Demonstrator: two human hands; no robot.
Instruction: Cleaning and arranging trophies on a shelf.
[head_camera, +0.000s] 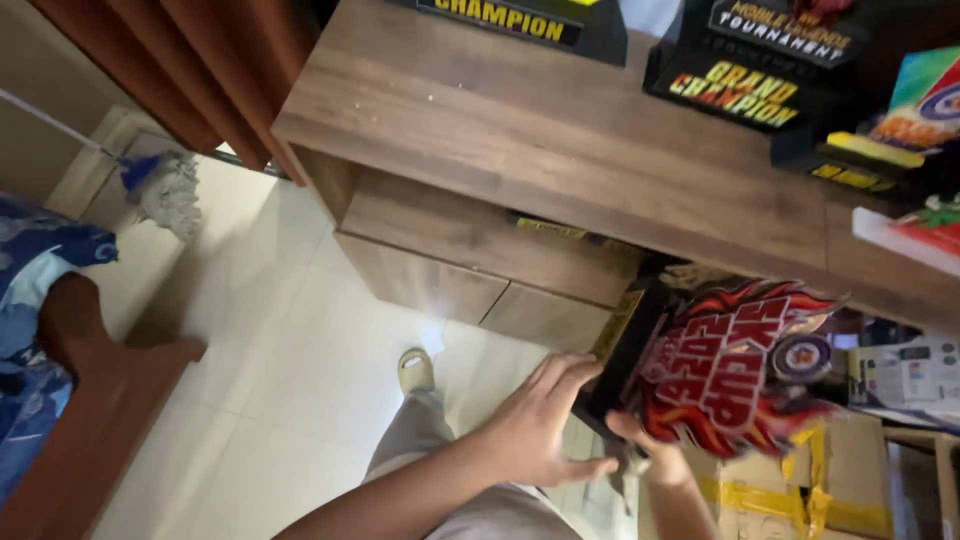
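Your left hand (535, 425) lies flat, fingers spread, against the dark side of the flame-shaped red and black trophy plaque (730, 365), bracing it rather than gripping. Your right hand (645, 455) comes up from below and pinches the plaque's lower dark edge — the thumb shows on the near face, the other fingers are hidden behind it, so you cannot tell how deep that hold goes.

The plaque stands tilted in the open space under the brown wooden table (560, 140), just beside the wooden drawer unit (450, 260) and above a brown cardboard box with yellow tape (800, 480). A white printed carton (905, 375) sits behind it to the right.

By the look of it, you are in the middle of handling the plaque in that recess, and it is not yet free of the table's underside. The next move calls for a firmer two-sided hold — the flat left hand alone will not carry weight — and care that the pointed flame tips do not catch on the table edge or the drawer unit.

On the tabletop stand black award plaques with yellow lettering (740, 75). Further out, your sandalled foot (415, 370) rests on the pale tiled floor (290, 370), with a mop head (165, 190) by the wall.
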